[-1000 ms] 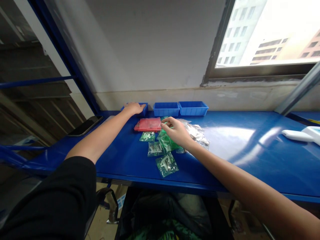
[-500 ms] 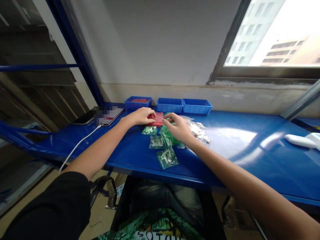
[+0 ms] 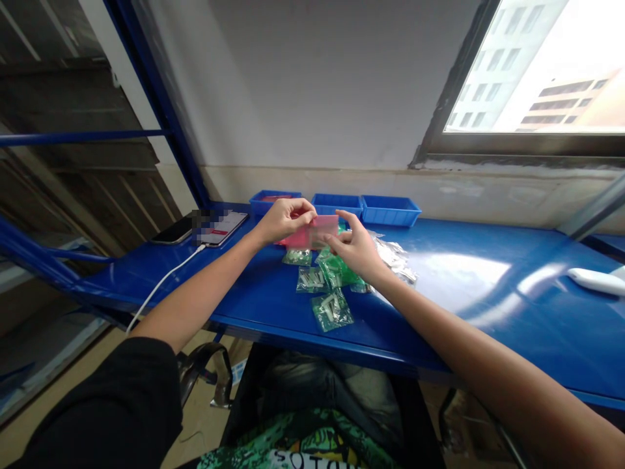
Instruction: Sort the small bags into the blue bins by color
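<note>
A pink plastic bag [image 3: 315, 230] is lifted just above the blue table [image 3: 488, 293]. My left hand [image 3: 283, 218] pinches its left end and my right hand [image 3: 354, 247] holds its right end. Below them lie several small green bags [image 3: 332, 307] with white parts inside, and a heap of clear bags [image 3: 395, 255] sits to the right of my right hand. More pink bags lie under the raised one, mostly hidden.
Three blue bins [image 3: 390, 210] stand in a row by the wall; the left bin [image 3: 273, 197] holds something pink. A phone [image 3: 222, 228] on a white cable [image 3: 161, 283] and a second phone [image 3: 173, 230] lie at the left. A white device [image 3: 596, 280] rests far right.
My left hand came back from the left bin to the pink bags, and both hands have raised one pink bag off the stack. The view shifted slightly right.
</note>
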{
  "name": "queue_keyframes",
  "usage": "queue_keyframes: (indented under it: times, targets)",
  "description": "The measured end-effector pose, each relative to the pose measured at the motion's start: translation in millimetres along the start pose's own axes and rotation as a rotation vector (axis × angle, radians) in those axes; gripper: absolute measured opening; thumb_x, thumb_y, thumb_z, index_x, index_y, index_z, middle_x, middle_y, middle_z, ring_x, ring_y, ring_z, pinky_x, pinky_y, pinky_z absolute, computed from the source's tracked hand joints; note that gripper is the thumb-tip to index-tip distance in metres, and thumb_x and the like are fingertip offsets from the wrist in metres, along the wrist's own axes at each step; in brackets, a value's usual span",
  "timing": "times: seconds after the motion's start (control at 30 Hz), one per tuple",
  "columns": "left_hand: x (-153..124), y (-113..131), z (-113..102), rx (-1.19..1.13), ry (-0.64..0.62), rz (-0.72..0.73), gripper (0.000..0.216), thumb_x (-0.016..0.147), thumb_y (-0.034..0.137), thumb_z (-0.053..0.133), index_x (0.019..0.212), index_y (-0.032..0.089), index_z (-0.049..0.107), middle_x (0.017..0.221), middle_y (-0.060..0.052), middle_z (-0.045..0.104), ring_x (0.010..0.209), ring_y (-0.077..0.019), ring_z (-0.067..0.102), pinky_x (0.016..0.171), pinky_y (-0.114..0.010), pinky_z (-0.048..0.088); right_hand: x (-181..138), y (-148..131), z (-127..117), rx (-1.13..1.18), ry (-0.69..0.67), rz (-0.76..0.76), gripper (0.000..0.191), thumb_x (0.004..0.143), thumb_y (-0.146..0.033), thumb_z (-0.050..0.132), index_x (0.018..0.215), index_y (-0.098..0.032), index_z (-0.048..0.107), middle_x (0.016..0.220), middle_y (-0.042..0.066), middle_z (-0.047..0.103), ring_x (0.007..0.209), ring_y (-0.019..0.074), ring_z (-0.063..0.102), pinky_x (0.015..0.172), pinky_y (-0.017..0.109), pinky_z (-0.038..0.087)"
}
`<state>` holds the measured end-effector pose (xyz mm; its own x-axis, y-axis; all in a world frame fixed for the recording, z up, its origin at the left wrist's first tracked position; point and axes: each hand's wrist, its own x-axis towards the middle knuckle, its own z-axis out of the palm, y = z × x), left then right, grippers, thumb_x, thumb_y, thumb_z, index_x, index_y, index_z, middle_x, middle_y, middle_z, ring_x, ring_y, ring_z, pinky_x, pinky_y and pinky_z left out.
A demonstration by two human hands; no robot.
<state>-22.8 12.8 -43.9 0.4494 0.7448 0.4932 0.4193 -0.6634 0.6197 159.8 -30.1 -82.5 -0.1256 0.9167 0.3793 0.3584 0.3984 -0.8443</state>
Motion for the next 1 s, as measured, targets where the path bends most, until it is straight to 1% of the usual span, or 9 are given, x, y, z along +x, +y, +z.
queue_keyframes:
  times: [0.1, 0.17, 0.33, 0.43, 0.57, 0.67, 0.8, 0.93, 1.0]
  targets:
    - [0, 6, 3, -0.13, -0.017, -0.023, 0.027, 0.078, 0.037, 0.055, 0.078, 0.011, 0.062, 0.076, -0.006, 0.065, 0.073, -0.0141, 0.059, 0.07, -0.025, 0.046, 0, -3, -3, 0.026, 0.011, 0.088, 0.026, 0.076, -0.036, 0.055, 0.095, -0.018, 0.058, 0.044, -0.005, 0.052, 0.039, 0.0124, 0.048, 0.043, 0.026, 0.035]
    - [1, 4, 3, -0.16, -0.05, -0.075, 0.03, 0.078, 0.042, 0.057, 0.08, 0.012, 0.062, 0.079, -0.007, 0.065, 0.076, -0.0149, 0.06, 0.071, -0.026, 0.046, 2, -3, -5, 0.062, 0.094, 0.08, 0.019, 0.079, -0.036, 0.052, 0.085, -0.018, 0.056, 0.044, -0.004, 0.052, 0.039, 0.012, 0.048, 0.043, 0.026, 0.037]
    - [4, -5, 3, -0.411, -0.089, -0.455, 0.058, 0.083, 0.064, 0.037, 0.089, 0.013, 0.062, 0.085, -0.013, 0.067, 0.079, -0.021, 0.063, 0.068, -0.031, 0.049, 8, -3, -13, 0.108, 0.333, -0.084, 0.012, 0.083, -0.032, 0.045, 0.089, -0.022, 0.046, 0.071, 0.003, 0.063, 0.063, 0.0154, 0.062, 0.057, 0.03, 0.047]
    - [5, 1, 2, -0.567, -0.144, -0.591, 0.068, 0.079, 0.071, 0.033, 0.09, 0.013, 0.064, 0.083, -0.016, 0.068, 0.079, -0.025, 0.064, 0.066, -0.034, 0.05, 5, -5, -13, 0.064, 0.369, -0.201, 0.009, 0.082, -0.026, 0.042, 0.091, -0.024, 0.042, 0.079, 0.003, 0.062, 0.071, 0.0143, 0.062, 0.063, 0.03, 0.048]
    - [5, 15, -2, -0.629, -0.093, -0.514, 0.064, 0.079, 0.07, 0.038, 0.093, 0.013, 0.064, 0.084, -0.014, 0.068, 0.076, -0.0233, 0.065, 0.063, -0.032, 0.05, -1, -4, -6, 0.056, 0.278, -0.318, 0.018, 0.075, -0.018, 0.045, 0.092, -0.024, 0.043, 0.088, 0.003, 0.061, 0.081, 0.0147, 0.061, 0.07, 0.029, 0.048]
    - [3, 17, -3, -0.601, -0.02, -0.472, 0.046, 0.079, 0.056, 0.052, 0.089, 0.013, 0.063, 0.078, -0.01, 0.066, 0.067, -0.0172, 0.063, 0.059, -0.028, 0.048, -3, 0, 0, 0.04, 0.202, -0.305, 0.028, 0.068, -0.011, 0.043, 0.094, -0.023, 0.044, 0.092, 0.004, 0.059, 0.087, 0.0157, 0.06, 0.074, 0.03, 0.048]
    - [0, 9, 1, -0.528, 0.065, -0.454, 0.021, 0.073, 0.032, 0.066, 0.08, 0.013, 0.062, 0.073, -0.004, 0.064, 0.058, -0.0095, 0.056, 0.053, -0.022, 0.044, 1, 4, 2, 0.184, 0.143, -0.203, 0.032, 0.062, -0.009, 0.042, 0.09, -0.024, 0.041, 0.093, 0.003, 0.058, 0.091, 0.0166, 0.06, 0.074, 0.031, 0.049]
    - [0, 2, 6, -0.489, 0.12, -0.395, 0.016, 0.073, 0.027, 0.065, 0.081, 0.013, 0.063, 0.073, -0.003, 0.064, 0.059, -0.0084, 0.056, 0.053, -0.02, 0.044, 4, 3, 1, 0.438, 0.047, -0.031, 0.038, 0.066, -0.015, 0.048, 0.098, -0.026, 0.032, 0.094, 0.001, 0.061, 0.078, 0.0152, 0.063, 0.071, 0.035, 0.052]
    - [-1, 1, 7, -0.514, 0.052, -0.399, 0.017, 0.072, 0.026, 0.066, 0.082, 0.013, 0.064, 0.074, -0.004, 0.065, 0.06, -0.0093, 0.058, 0.055, -0.022, 0.046, 4, 4, 1, 0.456, 0.054, 0.008, 0.044, 0.07, -0.021, 0.052, 0.108, -0.027, 0.03, 0.095, 0.002, 0.062, 0.076, 0.0157, 0.063, 0.069, 0.036, 0.053]
